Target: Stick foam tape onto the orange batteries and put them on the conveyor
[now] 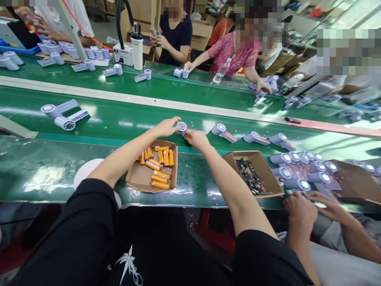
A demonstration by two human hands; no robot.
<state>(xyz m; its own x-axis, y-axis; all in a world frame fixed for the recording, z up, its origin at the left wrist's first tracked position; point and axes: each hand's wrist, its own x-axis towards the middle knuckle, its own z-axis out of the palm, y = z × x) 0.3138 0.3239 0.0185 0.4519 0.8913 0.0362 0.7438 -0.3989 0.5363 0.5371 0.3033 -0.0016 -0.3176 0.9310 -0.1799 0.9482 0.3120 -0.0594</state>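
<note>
Two green belts, a near belt [133,119] and a far belt [119,85], run side by side across the workshop, parted by a pale rail [143,100]; stacked cardboard [149,16] fills the background. We work at the green tabletop [196,178] that borders the near belt. Our left hand [168,127] and right hand [197,139] meet over the near belt, just past the far edge of the tabletop, at one lavender housing [181,126] whose round end faces us. Our left fingers curve narrowly about that round end; our right fingers pinch at its lower part, where detail is too small to tell the exact contact.

Below our left forearm, a shallow carton [138,177] of orange cells [160,184] sits between the far and near edges of the tabletop; left of it we see a white disc [85,171], partly hidden by our arm. Right of our right forearm, a second carton [269,178] holds small dark parts [250,176]. On the near belt we count three similar housings [253,137] to the right and a pair of housings [65,124] well apart to the left. Toward the tabletop's right end, a neighbour's hands [302,208] lie by the near edge, beside a cluster of housings [304,157]. Along the far belt we find a row of housings [118,69] and a person in a pink top [220,49].
</note>
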